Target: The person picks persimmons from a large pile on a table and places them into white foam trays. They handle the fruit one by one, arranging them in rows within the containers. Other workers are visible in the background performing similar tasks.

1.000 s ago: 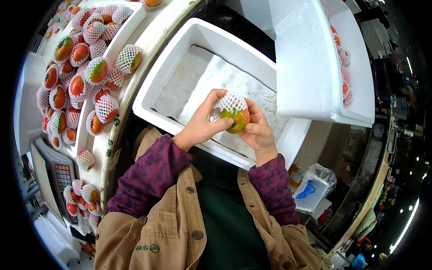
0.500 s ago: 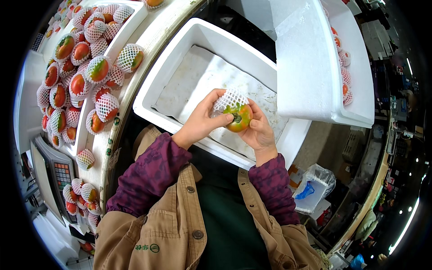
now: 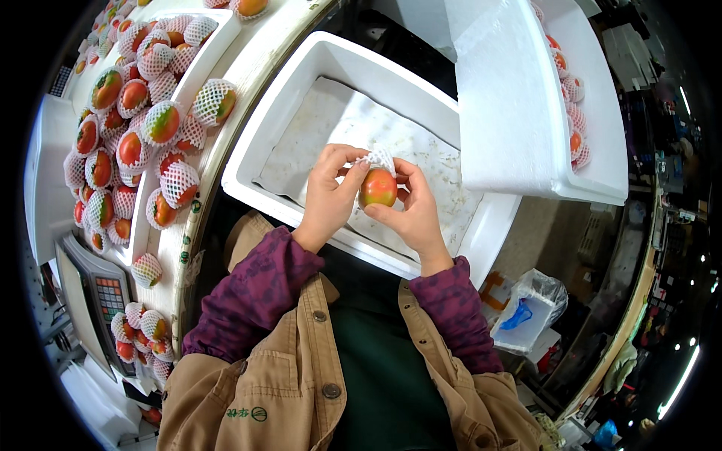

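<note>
Between my hands is a red tomato [image 3: 378,189] with a greenish-yellow lower side. A white foam net sleeve [image 3: 381,158] covers only its far end. My left hand [image 3: 331,184] is closed, thumb and fingers pinching the sleeve's left edge beside the tomato. From the other side my right hand [image 3: 414,219] grips the tomato, thumb along its near right side and fingers behind it, partly hidden. Below both hands stands a white foam box [image 3: 242,154], its floor lined with a stained whitish sheet [image 3: 308,135].
On the left, a pale counter [image 3: 252,56] carries a white tray [image 3: 201,75] heaped with netted tomatoes, a few more lying loose. A scale with a keypad [image 3: 109,297] stands nearer. At the right, a tilted foam box [image 3: 511,113] holds netted tomatoes; a plastic-lined bin [image 3: 519,323] sits lower.
The tomato has turned, so its stem end no longer faces up and its smooth red side shows. My left hand has shifted left, its fingers now at the sleeve's edge.
</note>
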A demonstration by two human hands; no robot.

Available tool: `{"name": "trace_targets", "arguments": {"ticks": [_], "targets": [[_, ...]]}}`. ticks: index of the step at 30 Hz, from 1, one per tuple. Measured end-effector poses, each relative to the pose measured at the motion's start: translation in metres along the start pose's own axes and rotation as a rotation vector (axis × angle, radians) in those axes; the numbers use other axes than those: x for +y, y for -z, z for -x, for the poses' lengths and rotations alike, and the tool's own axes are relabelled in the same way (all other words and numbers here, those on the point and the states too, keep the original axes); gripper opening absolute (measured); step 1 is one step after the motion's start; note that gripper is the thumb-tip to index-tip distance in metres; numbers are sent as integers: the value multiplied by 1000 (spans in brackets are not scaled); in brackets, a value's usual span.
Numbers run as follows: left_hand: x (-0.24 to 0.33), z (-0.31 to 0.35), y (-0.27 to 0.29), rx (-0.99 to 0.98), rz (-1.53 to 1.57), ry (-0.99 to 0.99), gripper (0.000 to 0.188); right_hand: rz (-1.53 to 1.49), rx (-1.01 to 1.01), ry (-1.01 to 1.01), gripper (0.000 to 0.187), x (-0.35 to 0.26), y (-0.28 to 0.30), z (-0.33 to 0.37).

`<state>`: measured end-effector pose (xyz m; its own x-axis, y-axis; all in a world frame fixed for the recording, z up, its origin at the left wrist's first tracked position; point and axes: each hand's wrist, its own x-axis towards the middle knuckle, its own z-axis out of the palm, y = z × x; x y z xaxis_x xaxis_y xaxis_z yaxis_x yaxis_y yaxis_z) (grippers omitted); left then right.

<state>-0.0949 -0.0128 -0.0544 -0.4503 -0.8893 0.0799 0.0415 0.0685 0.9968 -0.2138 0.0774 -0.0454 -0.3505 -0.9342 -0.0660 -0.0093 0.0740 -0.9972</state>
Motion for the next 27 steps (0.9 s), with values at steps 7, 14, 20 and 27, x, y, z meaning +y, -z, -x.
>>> {"name": "trace_targets", "arguments": {"ticks": [7, 14, 20, 27], "targets": [[12, 4, 1, -67, -190, -62, 15, 68, 166, 27, 63, 0, 0, 0], [23, 4, -6, -286, -526, -434, 45, -243, 470, -150, 46, 8, 3, -6], [16, -8, 9, -361, 380, 454, 51, -257, 246, -215, 26, 3, 8, 0], [18, -11, 13, -288, 611, 663, 47, -177, 232, -147, 21, -1, 2, -4]]}}
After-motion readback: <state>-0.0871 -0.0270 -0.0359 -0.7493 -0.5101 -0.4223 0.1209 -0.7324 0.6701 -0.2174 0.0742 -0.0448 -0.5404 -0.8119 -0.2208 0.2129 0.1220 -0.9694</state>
